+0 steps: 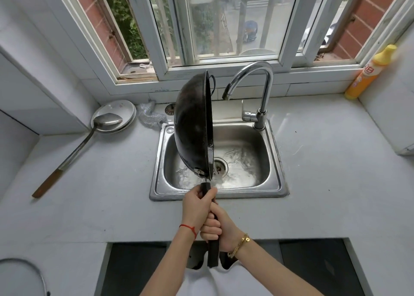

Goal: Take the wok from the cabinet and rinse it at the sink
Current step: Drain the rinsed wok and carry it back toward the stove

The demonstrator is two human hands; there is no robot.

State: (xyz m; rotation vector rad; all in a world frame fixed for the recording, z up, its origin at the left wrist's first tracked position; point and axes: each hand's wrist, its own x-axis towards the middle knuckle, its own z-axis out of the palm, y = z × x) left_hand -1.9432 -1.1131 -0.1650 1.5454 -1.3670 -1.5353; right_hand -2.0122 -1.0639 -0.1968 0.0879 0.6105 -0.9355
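Wok (192, 125) is standing on edge over the sink (272, 183), its blackened, soot-dark underside facing left, rim glistening wet. We are gripping its long dark handle with both fists stacked: left hand (197, 208) nearer the pan, right hand (218, 226) behind it.

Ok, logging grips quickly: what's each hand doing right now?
Left hand: closed on the wok handle.
Right hand: closed on the same handle, lower down.
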